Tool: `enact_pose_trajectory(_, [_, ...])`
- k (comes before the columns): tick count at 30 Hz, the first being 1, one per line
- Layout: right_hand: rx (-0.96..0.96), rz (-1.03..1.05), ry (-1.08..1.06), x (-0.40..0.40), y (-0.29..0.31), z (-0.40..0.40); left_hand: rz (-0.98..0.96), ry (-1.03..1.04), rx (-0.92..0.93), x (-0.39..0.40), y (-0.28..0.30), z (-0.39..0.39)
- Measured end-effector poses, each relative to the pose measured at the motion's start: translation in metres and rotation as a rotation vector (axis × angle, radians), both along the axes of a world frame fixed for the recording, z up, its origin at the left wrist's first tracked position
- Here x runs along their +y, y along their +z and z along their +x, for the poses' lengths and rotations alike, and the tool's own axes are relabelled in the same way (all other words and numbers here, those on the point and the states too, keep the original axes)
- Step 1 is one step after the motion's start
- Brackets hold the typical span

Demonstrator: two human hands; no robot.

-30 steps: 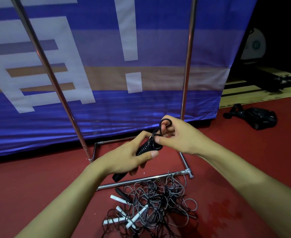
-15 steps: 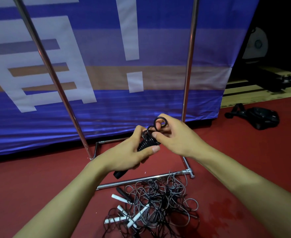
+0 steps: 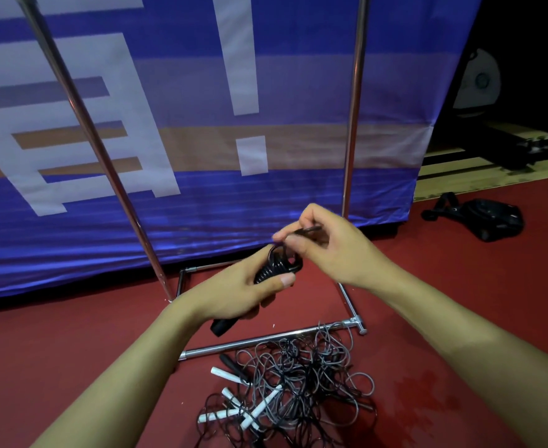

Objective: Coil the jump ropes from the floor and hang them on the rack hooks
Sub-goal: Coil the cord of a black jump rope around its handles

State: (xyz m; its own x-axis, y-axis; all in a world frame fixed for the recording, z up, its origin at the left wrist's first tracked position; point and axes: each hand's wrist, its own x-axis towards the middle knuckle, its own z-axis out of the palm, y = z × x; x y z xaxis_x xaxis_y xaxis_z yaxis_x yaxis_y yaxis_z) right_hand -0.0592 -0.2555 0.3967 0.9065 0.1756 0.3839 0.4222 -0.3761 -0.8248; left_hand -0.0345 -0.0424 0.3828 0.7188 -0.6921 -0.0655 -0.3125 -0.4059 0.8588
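Observation:
My left hand grips a black jump rope by its handles, with the cord wound in tight turns around them. The handle ends stick out below my palm. My right hand pinches the loose end of the cord just above the wound bundle. Below my hands, a tangled pile of jump ropes with black and grey cords and white handles lies on the red floor. The chrome rack stands behind, its two uprights rising out of view. No hooks show.
The rack's base bars lie on the floor around the pile's far edge. A blue banner hangs behind the rack. A black bag sits on the floor at the right. Wooden flooring runs beyond it.
My right hand has pulled the small loop of cord flat and shifted slightly right and up. The left hand keeps its grip on the wound rope.

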Motion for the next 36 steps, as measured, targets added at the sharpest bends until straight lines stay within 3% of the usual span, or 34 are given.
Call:
enact_pose_trajectory(3, [-0.024, -0.071, -0.062, -0.013, 0.01, -0.001, -0.033, 0.017, 0.106, 0.003, -0.005, 0.003])
enact_pose_trajectory(8, [0.141, 0.186, -0.1, -0.019, 0.015, -0.002, -0.091, 0.022, 0.196, 0.006, -0.008, 0.009])
enact_pose_trajectory(12, [0.09, 0.297, -0.225, -0.019, 0.024, 0.0, -0.127, 0.014, 0.229, 0.003, -0.006, 0.008])
enact_pose_trajectory(15, [0.069, 0.496, -0.27, -0.016, 0.038, 0.003, -0.194, 0.005, 0.281, 0.002, 0.001, 0.008])
enact_pose_trajectory(19, [0.222, 0.871, -0.193, -0.004, 0.053, 0.015, -0.27, 0.028, 0.31, 0.002, 0.005, 0.01])
enact_pose_trajectory(25, [0.362, 1.155, -0.11, 0.012, 0.108, 0.045, -0.441, -0.013, 0.388, 0.011, 0.029, 0.018])
enact_pose_trajectory(29, [0.364, 1.152, -0.083, 0.021, 0.15, 0.058, -0.499, -0.066, 0.392, 0.017, 0.055, 0.022])
enact_pose_trajectory(31, [0.362, 1.05, -0.029, 0.029, 0.167, 0.063, -0.485, -0.022, 0.314, 0.027, 0.069, 0.026])
enact_pose_trajectory(33, [0.341, 0.817, 0.046, 0.04, 0.182, 0.071, -0.455, 0.075, 0.156, 0.04, 0.081, 0.033])
enact_pose_trajectory(36, [0.229, 0.274, 0.099, 0.061, 0.214, 0.088, -0.459, 0.251, -0.041, 0.062, 0.094, 0.044])
